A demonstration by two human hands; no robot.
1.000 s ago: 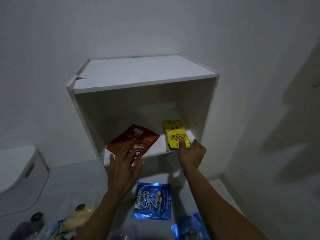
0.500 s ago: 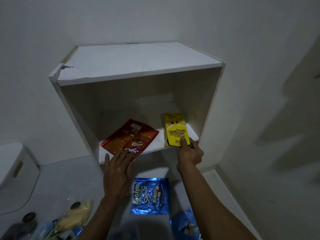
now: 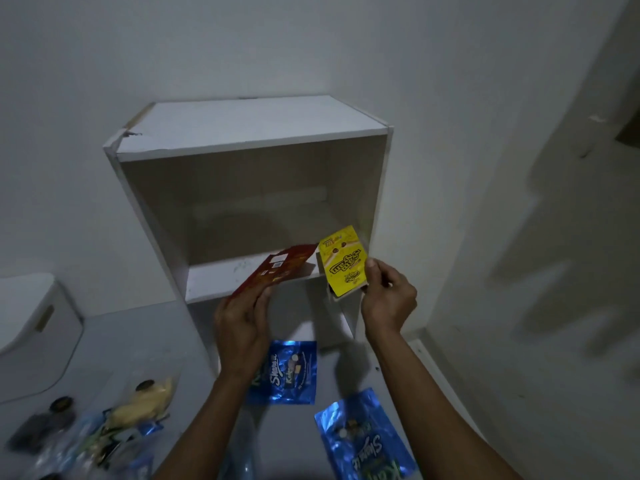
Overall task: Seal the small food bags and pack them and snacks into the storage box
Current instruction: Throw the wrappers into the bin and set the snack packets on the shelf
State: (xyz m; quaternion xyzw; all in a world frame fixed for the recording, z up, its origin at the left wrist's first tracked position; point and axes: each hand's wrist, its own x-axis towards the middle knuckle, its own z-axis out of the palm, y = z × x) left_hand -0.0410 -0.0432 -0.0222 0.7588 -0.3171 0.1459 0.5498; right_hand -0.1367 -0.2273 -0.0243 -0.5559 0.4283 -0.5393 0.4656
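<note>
"Shapes" on blue packet [image 3: 289,372]

Two blue snack packets [image 3: 285,374] below the white shelf cabinet [image 3: 249,123] shine like glossy foil; the cabinet is matt painted board (chipped at one corner).

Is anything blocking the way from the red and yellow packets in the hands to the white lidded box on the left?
Nothing visible does. The left hand holds the red packet, the right hand the yellow packet, both lifted off the shelf. The storage box has its lid on, so that would need opening.
</note>
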